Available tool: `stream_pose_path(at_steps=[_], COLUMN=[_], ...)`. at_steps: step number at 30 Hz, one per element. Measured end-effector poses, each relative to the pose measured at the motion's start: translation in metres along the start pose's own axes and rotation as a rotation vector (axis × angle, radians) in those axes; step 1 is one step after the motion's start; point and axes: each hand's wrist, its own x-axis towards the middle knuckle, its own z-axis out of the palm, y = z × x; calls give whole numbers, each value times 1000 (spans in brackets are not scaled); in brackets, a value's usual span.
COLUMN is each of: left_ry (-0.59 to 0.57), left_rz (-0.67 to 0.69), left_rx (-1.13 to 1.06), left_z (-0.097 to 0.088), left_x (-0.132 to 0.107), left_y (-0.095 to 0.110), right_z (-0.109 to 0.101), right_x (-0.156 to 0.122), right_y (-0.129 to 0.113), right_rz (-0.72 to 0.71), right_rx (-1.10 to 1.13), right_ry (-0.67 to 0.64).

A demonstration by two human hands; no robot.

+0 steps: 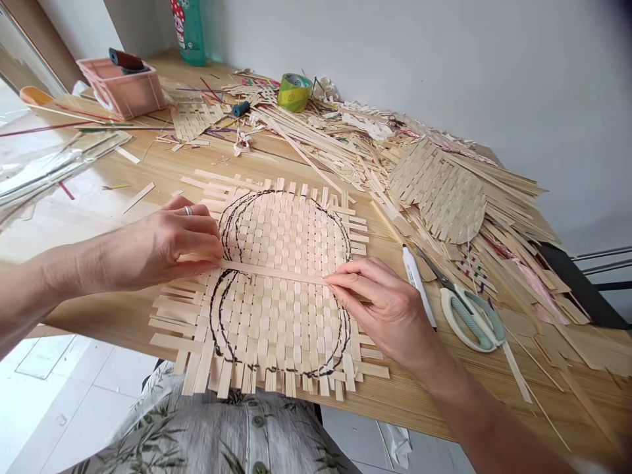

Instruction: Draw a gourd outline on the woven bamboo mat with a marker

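A woven mat [286,322] of pale flat strips lies at the table's front edge, its loose strip ends sticking out all round. Dark marker lines on it trace two rounded shapes, one above the other. Across its middle runs a single pale strip [276,271]. My left hand [190,240], with a ring on one finger, pinches the strip's left end over the mat's left side. At the right end, my right hand [372,296] grips the same strip between thumb and fingers, over the mat's right side.
Right of the mat lie a white marker [419,283] and scissors [469,313]. Behind are piled loose strips [306,141], another woven piece [439,191] and a tape roll [295,93]. A pink basket [131,95] and a green bottle [190,33] stand at back left.
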Motion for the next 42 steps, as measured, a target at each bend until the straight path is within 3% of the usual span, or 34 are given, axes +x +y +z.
stream_pose_path(at_steps=[7,12,16,24,29,35,42], left_ry=[13,-81,-139,-44,19,99,-17], left_rz=[57,25,91,123,141,185,149], left_rx=[21,36,109,359,471,357,376], left_z=[3,-4,-9,-2,-7,-11,-1], left_x=[5,10,12,11,11,10,3], left_y=[-6,-4,-1,23,39,29,14], right_z=[1,2,2,4,3,4,5], right_x=[-1,-2,-3,-3,-3,-3,-5], right_y=[0,0,-1,0,1,1,0], right_rz=[4,-5,-14,-50,-49,-44,-33], right_rx=[19,0,-13,-10,-1,0,1], right_ry=[11,20,20,54,43,51,55])
